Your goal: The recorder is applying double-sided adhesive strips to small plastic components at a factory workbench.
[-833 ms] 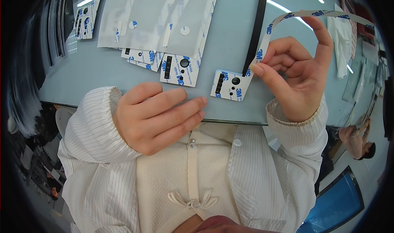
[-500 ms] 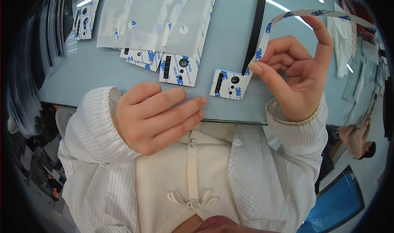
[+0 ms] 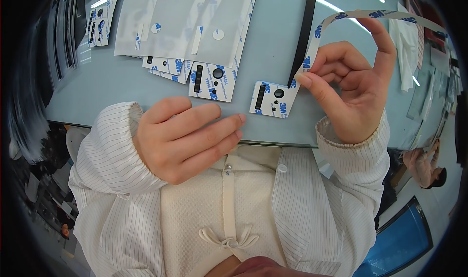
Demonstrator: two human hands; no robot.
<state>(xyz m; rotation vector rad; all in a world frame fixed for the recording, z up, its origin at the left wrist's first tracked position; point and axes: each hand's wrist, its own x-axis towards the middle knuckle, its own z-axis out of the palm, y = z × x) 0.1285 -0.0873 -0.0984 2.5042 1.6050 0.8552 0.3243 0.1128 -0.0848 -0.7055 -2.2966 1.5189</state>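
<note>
My right hand [image 3: 352, 84] pinches a white backing strip with blue print [image 3: 336, 17] between thumb and finger. The strip arches up over the raised fingers and away to the right. Just left of the pinch, a long narrow black strip [image 3: 305, 30] runs from the far edge down to a small panel [image 3: 267, 106]. This panel has a blue-printed white backing, a black slot and round holes, and lies flat near the table's front edge. My left hand [image 3: 183, 138] holds nothing; its fingers stretch toward the panel without touching it.
Left of the panel lie several similar backed panels [image 3: 225, 89], partly under translucent sheets [image 3: 170, 40]. Another holed panel [image 3: 99, 32] lies farther left, near dark strips [image 3: 66, 28]. A white cloth or paper [image 3: 405, 57] is at the right. The glossy table's edge [image 3: 278, 145] runs before me.
</note>
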